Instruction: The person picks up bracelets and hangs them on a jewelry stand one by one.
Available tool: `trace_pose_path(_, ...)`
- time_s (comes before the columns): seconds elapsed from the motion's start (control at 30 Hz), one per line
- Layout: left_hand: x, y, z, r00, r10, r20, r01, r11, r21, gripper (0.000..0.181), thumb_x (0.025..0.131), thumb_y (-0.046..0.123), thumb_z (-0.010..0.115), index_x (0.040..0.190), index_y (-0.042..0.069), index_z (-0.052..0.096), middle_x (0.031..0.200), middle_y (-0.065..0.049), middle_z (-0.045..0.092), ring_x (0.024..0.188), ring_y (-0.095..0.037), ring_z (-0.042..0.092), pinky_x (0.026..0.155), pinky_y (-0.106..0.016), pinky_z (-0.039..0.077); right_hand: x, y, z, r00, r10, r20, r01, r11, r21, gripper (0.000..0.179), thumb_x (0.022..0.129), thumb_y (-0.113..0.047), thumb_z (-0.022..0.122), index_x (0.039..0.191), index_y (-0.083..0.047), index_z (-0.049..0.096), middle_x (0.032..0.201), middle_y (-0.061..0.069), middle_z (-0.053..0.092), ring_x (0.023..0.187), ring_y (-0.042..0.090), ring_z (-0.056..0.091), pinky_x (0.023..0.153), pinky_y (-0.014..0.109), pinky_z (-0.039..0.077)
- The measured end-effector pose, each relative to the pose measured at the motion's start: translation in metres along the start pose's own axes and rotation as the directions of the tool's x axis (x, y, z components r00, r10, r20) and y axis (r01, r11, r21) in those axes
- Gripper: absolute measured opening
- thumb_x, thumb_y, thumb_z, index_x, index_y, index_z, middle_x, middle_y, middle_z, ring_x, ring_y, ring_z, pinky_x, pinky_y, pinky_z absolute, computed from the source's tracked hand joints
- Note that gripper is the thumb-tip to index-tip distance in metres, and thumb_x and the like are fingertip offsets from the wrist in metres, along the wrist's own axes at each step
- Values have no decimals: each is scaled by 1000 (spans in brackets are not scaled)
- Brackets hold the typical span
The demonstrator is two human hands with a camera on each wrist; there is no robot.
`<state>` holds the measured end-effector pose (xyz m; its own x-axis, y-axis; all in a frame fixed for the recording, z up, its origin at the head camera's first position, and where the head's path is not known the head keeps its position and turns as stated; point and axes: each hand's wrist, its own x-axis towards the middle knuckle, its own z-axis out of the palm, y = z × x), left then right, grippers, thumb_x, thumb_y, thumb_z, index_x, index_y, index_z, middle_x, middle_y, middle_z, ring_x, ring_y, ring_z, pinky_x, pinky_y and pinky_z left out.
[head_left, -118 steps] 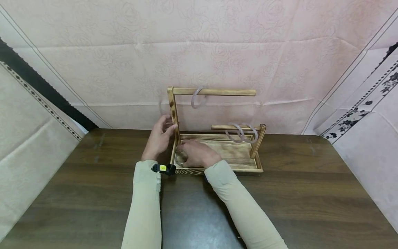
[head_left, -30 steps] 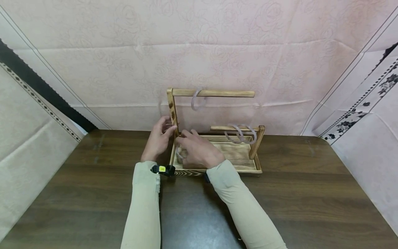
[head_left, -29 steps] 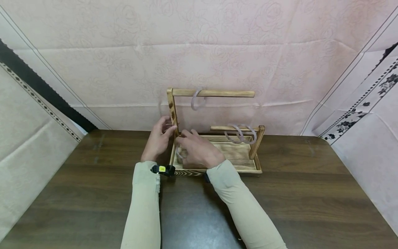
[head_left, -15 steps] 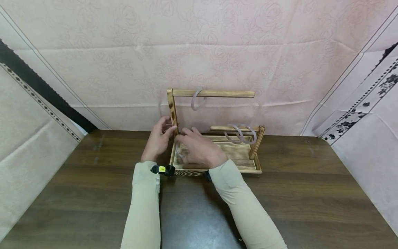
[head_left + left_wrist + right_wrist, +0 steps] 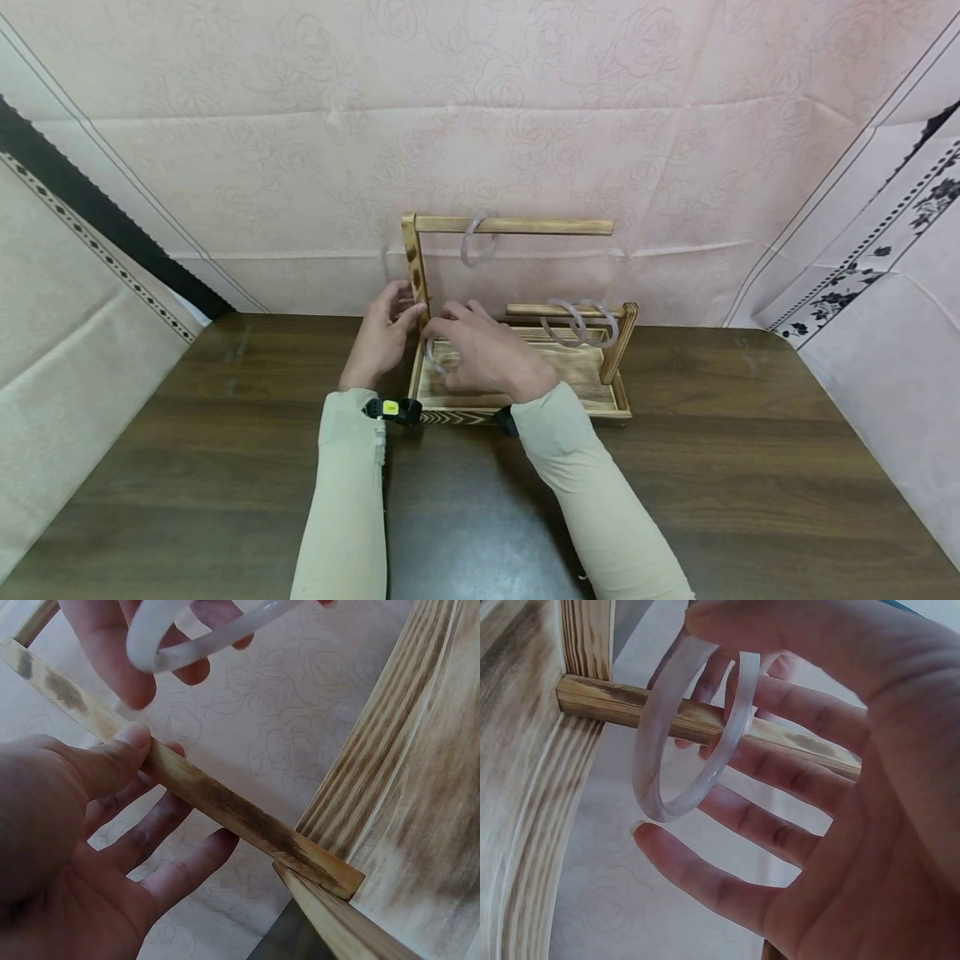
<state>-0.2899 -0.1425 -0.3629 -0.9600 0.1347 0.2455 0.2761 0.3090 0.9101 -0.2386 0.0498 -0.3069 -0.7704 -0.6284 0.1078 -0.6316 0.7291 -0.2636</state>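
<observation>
My right hand (image 5: 491, 350) pinches a pale, translucent bangle (image 5: 431, 357) between thumb and fingers, over the left end of a wooden tray stand (image 5: 570, 362). In the right wrist view the bangle (image 5: 654, 750) hangs from the thumb and fingertip in front of the tall wooden post (image 5: 604, 701). My left hand (image 5: 381, 337) grips that post from the left. The left wrist view shows its thumb on one side of the post (image 5: 225, 802) and fingers behind. One more bangle (image 5: 467, 246) hangs on the upper bar (image 5: 555, 226).
Two bangles (image 5: 578, 325) hang on the lower bar (image 5: 528, 310), held by a short post (image 5: 621, 342) at the tray's right end. A brown wooden table (image 5: 712, 450) lies beneath. Pink patterned cloth (image 5: 562, 150) hangs right behind the stand.
Earlier my right hand was down in the tray's left end at the bangle. It has since lifted the bangle and shifted slightly right. The left hand has stayed on the post.
</observation>
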Motion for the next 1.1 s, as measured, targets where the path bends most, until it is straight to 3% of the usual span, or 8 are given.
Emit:
trace_pose_path(0.63, -1, 0, 0, 1000, -3, -4, 3, 1000, -2, 36, 106, 11, 53, 140, 1, 47, 137, -20, 57, 132, -32, 57, 106, -46, 51, -11, -7, -18, 998, -8, -57, 9, 1000, 8, 62, 79, -26, 88, 135, -25, 62, 133, -4, 54, 123, 21, 47, 102, 38, 50)
trace_pose_path(1.1, -2, 2, 0, 1000, 6, -10, -6, 1000, 15, 36, 105, 12, 54, 139, 3, 48, 136, -19, 57, 129, -33, 58, 103, -48, 53, -15, -4, -27, 994, -33, -105, 34, 999, 13, 60, 81, -22, 85, 136, -24, 61, 139, -3, 53, 129, 21, 46, 104, 37, 51)
